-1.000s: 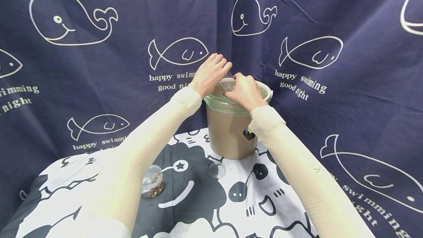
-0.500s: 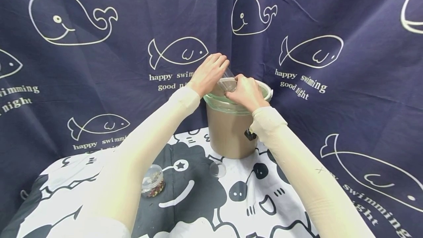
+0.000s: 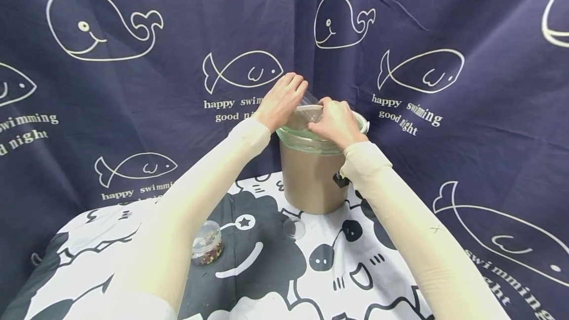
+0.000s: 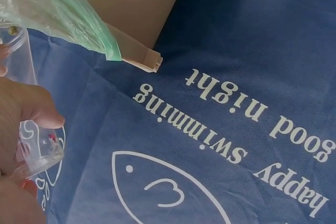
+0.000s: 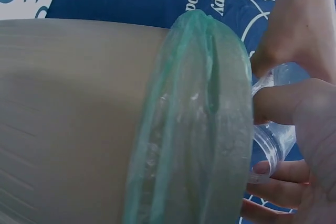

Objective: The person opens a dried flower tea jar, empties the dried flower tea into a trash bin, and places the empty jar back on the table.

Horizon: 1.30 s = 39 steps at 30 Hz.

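A clear plastic jar (image 3: pixel 311 99) is tilted over the mouth of a brown bin (image 3: pixel 313 181), which is lined with a pale green bag (image 3: pixel 306 143). My left hand (image 3: pixel 280 100) grips the jar's raised base end. In the left wrist view, small red bits (image 4: pixel 52 137) show inside that end. My right hand (image 3: pixel 337 123) holds the jar near its open lower end, with thumb and fingers on either side of the rim (image 5: pixel 271 156) in the right wrist view. The inside of the bin is mostly hidden by the hands.
A second clear tub (image 3: pixel 207 248) with small multicoloured pieces stands at the left on the patterned black-and-white cloth (image 3: pixel 338 270). A clear round lid (image 3: pixel 294 228) lies before the bin. Dark blue fish-print curtains (image 3: pixel 178 78) enclose the back and sides.
Both hands stay on the tilted jar over the bin. The right hand has shifted slightly right and the left slightly left. The head view has turned a little.
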Tool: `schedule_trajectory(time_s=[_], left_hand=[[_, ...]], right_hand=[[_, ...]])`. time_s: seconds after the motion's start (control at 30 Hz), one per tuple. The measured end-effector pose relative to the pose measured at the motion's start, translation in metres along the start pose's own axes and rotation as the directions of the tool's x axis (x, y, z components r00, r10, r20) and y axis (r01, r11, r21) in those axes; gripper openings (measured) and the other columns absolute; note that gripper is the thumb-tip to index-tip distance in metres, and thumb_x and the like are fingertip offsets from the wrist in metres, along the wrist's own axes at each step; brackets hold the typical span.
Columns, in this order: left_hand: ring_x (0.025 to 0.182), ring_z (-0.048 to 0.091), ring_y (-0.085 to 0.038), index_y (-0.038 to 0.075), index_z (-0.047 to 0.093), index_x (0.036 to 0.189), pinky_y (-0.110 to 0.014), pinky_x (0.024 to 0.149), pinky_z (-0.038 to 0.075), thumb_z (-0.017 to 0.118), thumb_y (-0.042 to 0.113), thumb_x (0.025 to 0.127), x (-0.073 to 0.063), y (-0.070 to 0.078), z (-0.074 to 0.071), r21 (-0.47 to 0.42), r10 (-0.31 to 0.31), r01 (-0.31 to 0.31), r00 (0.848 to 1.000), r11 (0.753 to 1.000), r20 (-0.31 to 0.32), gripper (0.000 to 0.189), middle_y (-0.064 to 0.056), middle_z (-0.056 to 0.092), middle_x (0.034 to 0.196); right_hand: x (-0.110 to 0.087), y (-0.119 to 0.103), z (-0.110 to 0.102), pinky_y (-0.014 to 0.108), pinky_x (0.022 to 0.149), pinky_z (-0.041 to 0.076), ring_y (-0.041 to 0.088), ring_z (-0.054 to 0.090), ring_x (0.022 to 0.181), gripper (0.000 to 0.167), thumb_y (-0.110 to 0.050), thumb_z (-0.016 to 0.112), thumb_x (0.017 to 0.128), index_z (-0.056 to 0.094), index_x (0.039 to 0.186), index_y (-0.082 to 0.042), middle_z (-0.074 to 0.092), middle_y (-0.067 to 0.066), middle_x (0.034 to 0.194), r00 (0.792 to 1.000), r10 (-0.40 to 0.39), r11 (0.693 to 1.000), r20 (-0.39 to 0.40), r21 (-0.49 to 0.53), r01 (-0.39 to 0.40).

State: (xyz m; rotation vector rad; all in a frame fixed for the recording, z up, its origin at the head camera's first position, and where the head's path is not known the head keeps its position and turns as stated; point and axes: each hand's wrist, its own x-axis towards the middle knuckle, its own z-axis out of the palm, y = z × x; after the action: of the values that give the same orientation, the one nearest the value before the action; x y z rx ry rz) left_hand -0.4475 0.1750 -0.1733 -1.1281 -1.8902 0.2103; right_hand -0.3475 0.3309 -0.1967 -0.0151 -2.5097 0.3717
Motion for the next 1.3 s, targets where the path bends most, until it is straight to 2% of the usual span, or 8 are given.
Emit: schedule_trajectory(time_s=[0.17, 0.27, 0.37, 0.5, 0.6, 0.77, 0.97, 1.3], left_hand=[[0.12, 0.05, -0.035, -0.002, 0.055, 0.129, -0.039, 0.114, 0.037, 0.065, 0.0, 0.084, -0.002, -0.002, -0.002, 0.019, -0.002, 0.002, 1.0, 1.0, 0.021, 0.046, -0.017, 0.057, 0.125], [0.119, 0.05, -0.036, -0.001, 0.054, 0.13, -0.041, 0.113, 0.037, 0.067, 0.0, 0.083, -0.003, -0.006, -0.005, -0.001, -0.008, 0.008, 1.0, 1.0, 0.027, 0.049, -0.018, 0.057, 0.126], [0.12, 0.05, -0.037, 0.004, 0.053, 0.137, -0.042, 0.112, 0.04, 0.068, -0.001, 0.082, -0.005, -0.009, -0.008, -0.069, -0.03, 0.033, 0.999, 0.997, 0.039, 0.058, -0.018, 0.056, 0.127], [0.121, 0.049, -0.038, 0.016, 0.052, 0.147, -0.045, 0.11, 0.043, 0.071, -0.001, 0.079, -0.011, -0.014, -0.012, -0.188, -0.062, 0.072, 0.996, 0.98, 0.06, 0.072, -0.018, 0.055, 0.128], [0.117, 0.049, -0.039, 0.017, 0.053, 0.145, -0.046, 0.106, 0.044, 0.072, 0.001, 0.078, -0.016, -0.019, -0.016, -0.23, -0.071, 0.078, 0.997, 0.97, 0.04, 0.071, -0.018, 0.055, 0.125], [0.111, 0.05, -0.039, 0.013, 0.055, 0.14, -0.047, 0.102, 0.045, 0.071, 0.003, 0.078, -0.022, -0.028, -0.022, -0.236, -0.085, 0.08, 0.996, 0.968, -0.01, 0.065, -0.019, 0.057, 0.12], [0.113, 0.051, -0.039, 0.013, 0.055, 0.139, -0.046, 0.1, 0.047, 0.068, 0.002, 0.08, -0.032, -0.035, -0.028, -0.246, -0.115, 0.107, 0.993, 0.963, -0.021, 0.062, -0.019, 0.058, 0.123], [0.112, 0.051, -0.038, 0.016, 0.057, 0.138, -0.046, 0.101, 0.046, 0.075, 0.007, 0.077, -0.043, -0.039, -0.032, -0.287, -0.151, 0.131, 0.987, 0.949, -0.047, 0.064, -0.015, 0.059, 0.125]], right_hand=[[-0.001, -0.003, -0.004, 0.052, 0.1, 0.043, 0.047, 0.056, 0.113, 0.068, -0.028, 0.075, 0.076, 0.059, 0.134, 0.005, 0.067, 0.025, 0.123, 1.0, -0.001, 1.0, 0.007, -0.015, 0.001], [0.0, -0.005, -0.009, 0.052, 0.101, 0.041, 0.046, 0.055, 0.114, 0.068, -0.026, 0.075, 0.076, 0.058, 0.135, 0.003, 0.065, 0.025, 0.124, 1.0, 0.001, 1.0, 0.002, -0.015, -0.001], [0.0, -0.009, -0.013, 0.054, 0.102, 0.042, 0.046, 0.052, 0.117, 0.069, -0.027, 0.074, 0.078, 0.056, 0.138, 0.001, 0.063, 0.024, 0.127, 1.0, 0.012, 1.0, 0.011, -0.012, -0.012], [-0.001, -0.014, -0.02, 0.058, 0.103, 0.044, 0.046, 0.049, 0.124, 0.072, -0.029, 0.073, 0.08, 0.052, 0.145, -0.003, 0.059, 0.022, 0.134, 0.999, 0.032, 0.999, 0.036, -0.003, -0.032], [-0.001, -0.02, -0.025, 0.06, 0.102, 0.045, 0.045, 0.048, 0.126, 0.072, -0.028, 0.071, 0.081, 0.051, 0.147, -0.005, 0.059, 0.021, 0.137, 0.999, 0.031, 1.0, 0.029, 0.001, -0.031], [0.001, -0.03, -0.031, 0.059, 0.1, 0.047, 0.043, 0.048, 0.124, 0.071, -0.027, 0.07, 0.083, 0.051, 0.147, -0.005, 0.059, 0.02, 0.137, 1.0, 0.007, 1.0, 0.011, -0.002, -0.007], [0.004, -0.041, -0.034, 0.059, 0.098, 0.048, 0.041, 0.048, 0.125, 0.07, -0.027, 0.07, 0.083, 0.052, 0.147, -0.007, 0.06, 0.017, 0.138, 1.0, -0.012, 1.0, 0.01, -0.005, 0.012], [0.003, -0.052, -0.04, 0.057, 0.097, 0.047, 0.041, 0.05, 0.123, 0.068, -0.025, 0.07, 0.082, 0.055, 0.145, -0.008, 0.061, 0.017, 0.136, 0.999, -0.041, 0.999, 0.004, 0.005, 0.041]])
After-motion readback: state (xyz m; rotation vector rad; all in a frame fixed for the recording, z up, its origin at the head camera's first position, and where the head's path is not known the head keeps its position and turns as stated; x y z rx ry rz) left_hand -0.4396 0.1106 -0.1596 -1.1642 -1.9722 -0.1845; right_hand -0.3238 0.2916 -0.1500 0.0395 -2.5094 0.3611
